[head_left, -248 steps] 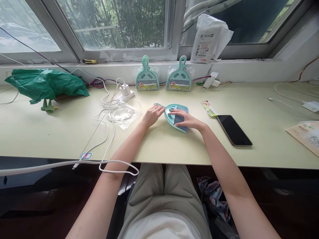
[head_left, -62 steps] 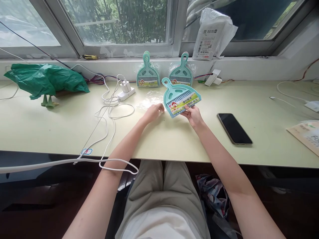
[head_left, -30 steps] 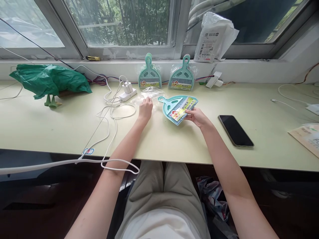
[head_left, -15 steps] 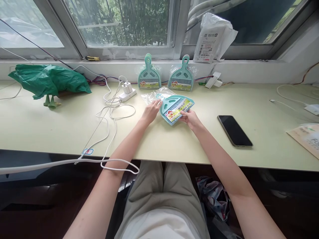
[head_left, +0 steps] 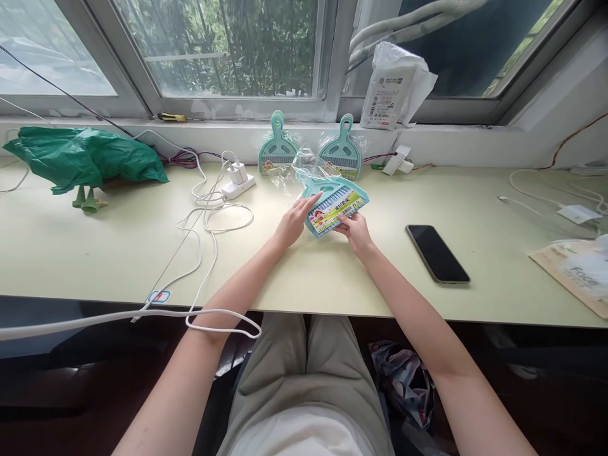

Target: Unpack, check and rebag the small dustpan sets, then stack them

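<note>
A light-green dustpan [head_left: 361,190] with a brush and a colourful label is held tilted above the table, with clear plastic film [head_left: 294,174] bunched around its handle end. My right hand [head_left: 355,233] grips its lower right edge, thumb on the label side. Along the dustpan's left side lies my left hand [head_left: 295,221], fingers stretched out and touching its front. Behind it, two similar wrapped dustpan sets, the left one [head_left: 278,149] and the right one [head_left: 341,151], lean upright against the wall.
White cables [head_left: 216,215] and a power strip [head_left: 239,185] lie left of my hands; one cable crosses my left forearm. A green plastic bag [head_left: 85,155] is at far left. To the right are a black phone [head_left: 437,253] and a paper packet [head_left: 572,272]. A white package [head_left: 387,95] stands on the sill.
My left hand has gone from pinching near the handle to lying flat along the dustpan's left side. The plastic film is raised and spread more. The view has shifted slightly.
</note>
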A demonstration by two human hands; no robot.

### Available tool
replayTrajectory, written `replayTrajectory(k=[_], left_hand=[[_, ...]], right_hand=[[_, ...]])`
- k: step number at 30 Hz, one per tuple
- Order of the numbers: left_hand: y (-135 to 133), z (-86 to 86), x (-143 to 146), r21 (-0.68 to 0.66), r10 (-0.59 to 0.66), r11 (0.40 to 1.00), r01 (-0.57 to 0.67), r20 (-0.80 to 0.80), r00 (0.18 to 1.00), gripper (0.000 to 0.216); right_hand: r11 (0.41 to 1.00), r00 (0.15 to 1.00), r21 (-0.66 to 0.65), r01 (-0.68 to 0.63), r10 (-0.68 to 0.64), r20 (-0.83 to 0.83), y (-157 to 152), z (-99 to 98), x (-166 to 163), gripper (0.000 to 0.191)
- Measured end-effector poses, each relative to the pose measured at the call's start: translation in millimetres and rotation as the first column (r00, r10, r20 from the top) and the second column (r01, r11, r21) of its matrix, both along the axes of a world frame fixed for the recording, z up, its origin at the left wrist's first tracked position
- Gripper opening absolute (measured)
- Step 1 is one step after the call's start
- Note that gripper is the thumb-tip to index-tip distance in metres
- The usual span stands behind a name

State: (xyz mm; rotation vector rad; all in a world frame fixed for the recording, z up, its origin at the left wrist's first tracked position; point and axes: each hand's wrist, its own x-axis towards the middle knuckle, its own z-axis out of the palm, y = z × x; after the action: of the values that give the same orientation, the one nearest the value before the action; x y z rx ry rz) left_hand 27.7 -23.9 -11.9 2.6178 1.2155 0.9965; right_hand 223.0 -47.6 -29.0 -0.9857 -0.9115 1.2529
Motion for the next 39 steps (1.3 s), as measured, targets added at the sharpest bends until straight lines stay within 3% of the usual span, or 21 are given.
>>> replayTrajectory(k=[3, 6, 8, 10, 13, 15, 17, 22, 30, 39], left_hand=[[-3, 4.6, 2, 0.048, 0.214, 0.974, -0.221, 0.131, 0.968, 0.055], [1, 6.0, -2, 0.0, 0.518, 0.837, -0.546, 0.318, 0.794, 0.061], [9, 3.1, -6, -0.112, 0.607, 0.776, -0.621, 0.399, 0.687, 0.066], [20, -0.8, -9, -0.286, 0.6, 0.799, -0.529, 0.438, 0.67, 0.067], [31, -2.6, -10, -0.504, 0.446, 0.852, -0.144, 0.553, 0.704, 0.064], [31, -0.7, -8, -0.531, 0.353, 0.843, 0.082, 0.662, 0.662, 0.062], [28, 1.9, -6, -0.524, 0.31, 0.831, 0.187, 0.715, 0.627, 0.061], [21, 5.1, -5, -0.559, 0.283, 0.777, 0.29, 0.721, 0.632, 0.059], [16, 7.1, -1, -0.54, 0.213, 0.71, 0.452, 0.776, 0.594, 0.051], [19, 4.4, 0, -0.493, 0.221, 0.725, 0.482, 0.828, 0.515, 0.052]], right_hand=[[0.999, 1.0, 0.041, 0.017, -0.016, -0.016, -4, 4.8, -1, 0.027], [0.996, 0.999, 0.083, 0.024, -0.021, -0.039, -6, 9.7, 0, 0.032], [0.994, 0.999, 0.107, 0.013, -0.009, -0.045, -8, 11.6, 0, 0.034], [0.993, 0.999, 0.116, -0.002, 0.007, -0.043, -8, 12.3, -1, 0.034], [0.994, 0.999, 0.108, -0.019, 0.023, -0.036, -8, 12.1, -1, 0.034], [0.993, 0.998, 0.105, -0.048, 0.052, -0.036, -8, 12.1, -1, 0.035], [0.99, 0.995, 0.107, -0.097, 0.1, -0.028, -8, 12.4, 0, 0.036], [0.982, 0.987, 0.098, -0.162, 0.163, 0.005, -9, 13.3, 2, 0.039], [0.99, 0.997, 0.123, -0.075, 0.077, -0.013, -4, 11.2, 9, 0.033], [0.978, 0.974, 0.047, -0.202, 0.206, -0.091, -1, 8.1, 11, 0.028]])
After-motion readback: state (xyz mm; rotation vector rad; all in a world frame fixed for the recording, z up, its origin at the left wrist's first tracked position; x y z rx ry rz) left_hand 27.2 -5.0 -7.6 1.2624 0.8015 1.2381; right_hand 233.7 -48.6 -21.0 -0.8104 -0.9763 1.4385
